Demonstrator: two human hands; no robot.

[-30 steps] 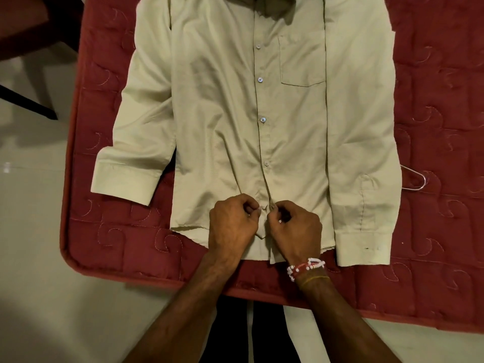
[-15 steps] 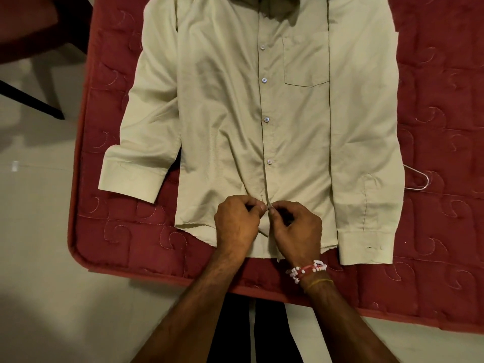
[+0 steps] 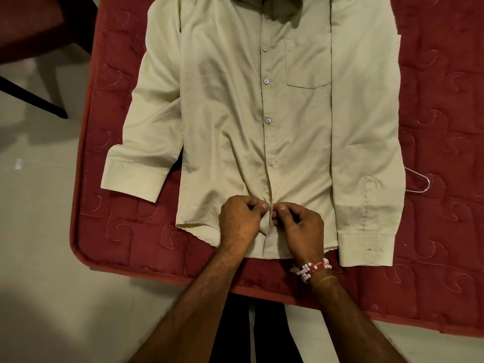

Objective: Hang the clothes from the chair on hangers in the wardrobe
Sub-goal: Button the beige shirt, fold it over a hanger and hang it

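Head view: a cream button-up shirt [image 3: 225,113] lies flat, front up, on a red quilted mattress [image 3: 440,100]. Left hand [image 3: 239,221] and right hand [image 3: 301,229] each pinch the shirt's front placket just above its hem. A white hanger [image 3: 421,183] shows just beside one shirt sleeve.

A dark red quilted mattress [image 3: 125,231] with swirl stitching and a rounded near corner sits above a pale smooth floor [image 3: 39,258]. Directly on it lies a pale cream long-sleeved button-front shirt [image 3: 225,113], spread flat with its front up, collar at the far side, hem close to the mattress's near edge, and both sleeves laid along its sides. A thin white wire hanger [image 3: 428,182] also lies on the mattress, one bent end showing just beside the sleeve on the right of the view, the rest hidden by the shirt.
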